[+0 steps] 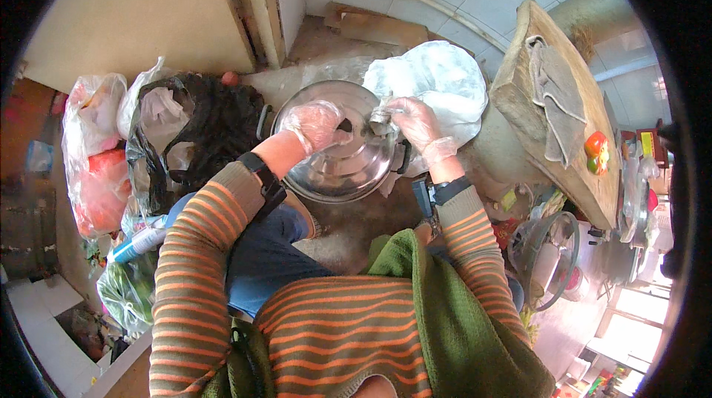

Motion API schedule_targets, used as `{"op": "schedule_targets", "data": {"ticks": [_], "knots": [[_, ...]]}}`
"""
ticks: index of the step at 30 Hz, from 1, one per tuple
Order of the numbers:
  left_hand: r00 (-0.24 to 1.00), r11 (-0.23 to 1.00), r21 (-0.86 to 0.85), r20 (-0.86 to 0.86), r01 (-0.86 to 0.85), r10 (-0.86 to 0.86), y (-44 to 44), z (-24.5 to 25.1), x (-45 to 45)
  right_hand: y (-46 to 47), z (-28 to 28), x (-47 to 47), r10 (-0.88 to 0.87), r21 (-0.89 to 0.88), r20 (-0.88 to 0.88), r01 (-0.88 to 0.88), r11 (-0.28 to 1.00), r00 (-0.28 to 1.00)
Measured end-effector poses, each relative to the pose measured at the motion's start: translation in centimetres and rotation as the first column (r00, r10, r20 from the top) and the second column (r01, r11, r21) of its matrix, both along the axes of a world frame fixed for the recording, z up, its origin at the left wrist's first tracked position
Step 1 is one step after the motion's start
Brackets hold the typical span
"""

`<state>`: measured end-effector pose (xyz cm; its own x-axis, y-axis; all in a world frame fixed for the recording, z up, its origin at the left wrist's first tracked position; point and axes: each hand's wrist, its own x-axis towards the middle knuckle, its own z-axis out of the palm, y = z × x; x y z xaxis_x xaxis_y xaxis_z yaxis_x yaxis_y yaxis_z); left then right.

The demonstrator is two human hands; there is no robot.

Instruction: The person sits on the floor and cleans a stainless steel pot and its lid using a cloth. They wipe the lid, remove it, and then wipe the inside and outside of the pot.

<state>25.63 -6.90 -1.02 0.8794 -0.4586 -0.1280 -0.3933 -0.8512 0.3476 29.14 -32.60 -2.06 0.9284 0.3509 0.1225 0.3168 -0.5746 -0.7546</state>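
Observation:
A round metal lid (pixel 356 167) with dark side handles lies before me, seemingly on a pot. My left hand (pixel 313 123), in a clear plastic glove, is closed around the lid's dark knob (pixel 345 125). My right hand (pixel 413 120), gloved the same way, pinches a small greyish, crumpled item (pixel 382 115) over the lid's right edge; its kind cannot be told. Behind and to the right of the lid, close to my right hand, a white plastic bag (pixel 439 78) is spread out.
Black plastic bags (pixel 222 120) and clear bags with red contents (pixel 105 192) stand at the left. At the right is a thick wooden board (pixel 517 120) bearing a grey cloth (pixel 559 103) and a red-green pepper (pixel 597 152). Below it stands a round-rimmed bin (pixel 573 264).

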Motion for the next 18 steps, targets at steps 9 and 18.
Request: {"op": "schedule_targets", "data": {"ticks": [9, 18], "knots": [[0.990, 0.993, 0.007, 0.078, 0.114, -0.115, -0.3, -2.2, 0.8, 0.3, 0.4, 0.0, 0.012, -0.105, -0.005, -0.012, 0.994, 1.000], [0.999, 0.994, 0.106, -0.047, 0.001, 0.004, 0.8, -1.7, -0.4, 4.2, -0.9, 1.3, 0.303, -0.298, 0.098, -0.262, 0.918, 0.948]]}}
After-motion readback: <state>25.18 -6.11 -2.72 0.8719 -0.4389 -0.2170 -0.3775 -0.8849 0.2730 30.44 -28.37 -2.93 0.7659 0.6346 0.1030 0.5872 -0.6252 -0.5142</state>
